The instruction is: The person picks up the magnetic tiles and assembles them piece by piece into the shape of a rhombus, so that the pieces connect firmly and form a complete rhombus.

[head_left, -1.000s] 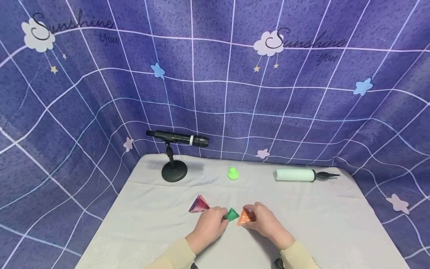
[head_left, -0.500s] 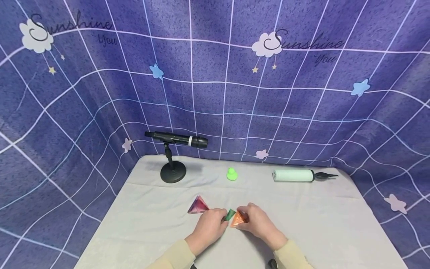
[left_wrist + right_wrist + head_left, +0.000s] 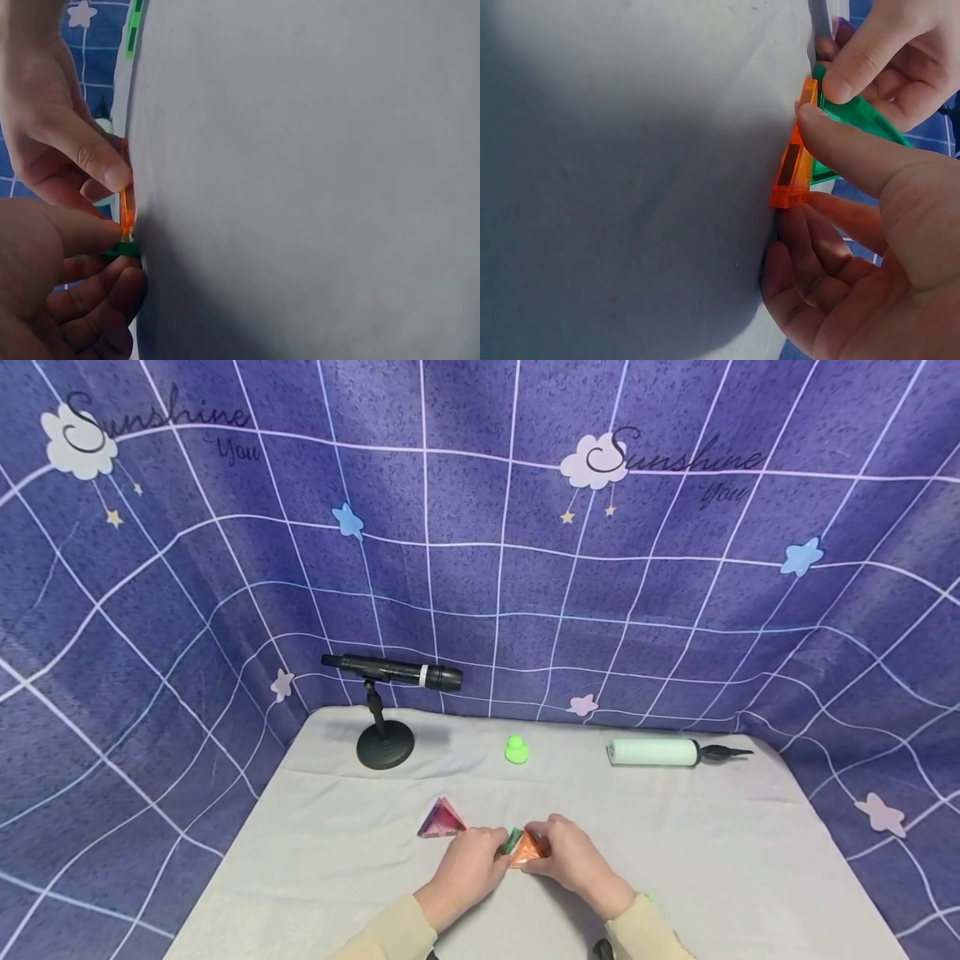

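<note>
My left hand (image 3: 467, 864) pinches a translucent green triangular magnetic tile (image 3: 859, 120), its thumb against the face in the right wrist view. In my right hand (image 3: 573, 852) is a translucent orange triangular magnetic tile (image 3: 527, 852), held between thumb and fingers, with a dark magnet showing in its edge. The orange tile meets the green one at an angle, hiding part of it in the head view. Just beyond my left knuckles, pink and purple triangular tiles (image 3: 442, 820) sit on the white cloth.
A black microphone on a stand (image 3: 385, 745) is at the back left. Behind the hands sits a small green duck (image 3: 516, 750). A pale green hand pump (image 3: 654, 752) lies back right. A bright green piece (image 3: 651, 898) peeks out beside my right sleeve.
My right hand has moved left with the orange tile, bringing it from apart up against the green tile. The green tile has tipped in my left hand, which otherwise stays put.
</note>
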Tool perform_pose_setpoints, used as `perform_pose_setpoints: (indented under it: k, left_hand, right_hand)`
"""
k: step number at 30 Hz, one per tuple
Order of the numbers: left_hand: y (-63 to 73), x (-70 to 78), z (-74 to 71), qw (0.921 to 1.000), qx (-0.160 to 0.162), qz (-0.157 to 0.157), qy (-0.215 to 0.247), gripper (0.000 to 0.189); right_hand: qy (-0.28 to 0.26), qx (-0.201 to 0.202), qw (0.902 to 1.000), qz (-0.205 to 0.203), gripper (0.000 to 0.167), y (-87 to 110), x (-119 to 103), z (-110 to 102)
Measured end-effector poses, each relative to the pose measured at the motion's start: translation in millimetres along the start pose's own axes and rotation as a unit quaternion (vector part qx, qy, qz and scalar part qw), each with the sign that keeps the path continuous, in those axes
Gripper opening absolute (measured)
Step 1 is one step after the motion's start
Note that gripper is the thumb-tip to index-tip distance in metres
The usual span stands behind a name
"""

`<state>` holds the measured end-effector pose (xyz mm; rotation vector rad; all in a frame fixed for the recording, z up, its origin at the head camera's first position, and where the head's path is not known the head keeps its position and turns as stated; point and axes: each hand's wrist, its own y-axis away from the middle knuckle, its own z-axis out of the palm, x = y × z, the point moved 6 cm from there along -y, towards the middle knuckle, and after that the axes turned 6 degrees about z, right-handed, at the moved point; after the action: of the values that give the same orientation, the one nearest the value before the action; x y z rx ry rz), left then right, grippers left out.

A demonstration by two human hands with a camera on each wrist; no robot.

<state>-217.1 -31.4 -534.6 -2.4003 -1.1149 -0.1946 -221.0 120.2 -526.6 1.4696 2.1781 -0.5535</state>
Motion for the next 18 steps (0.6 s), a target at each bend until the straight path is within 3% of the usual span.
perform_pose_setpoints:
  k: [11,18]
  left_hand:
    - [-2.5,6.1,2.3,0.9998,0.005,0.006,-0.019,0.039]
    - [-2.7,5.5,3.0,0.9999,-0.001,0.004,-0.012,0.038]
  right_hand:
    - [-0.001,0.009,1.0,-0.002,0.037,-1.5,3.6,5.2]
    - [-0.006,0.022,0.9997,-0.008,0.043,-0.6,4.6,4.5]
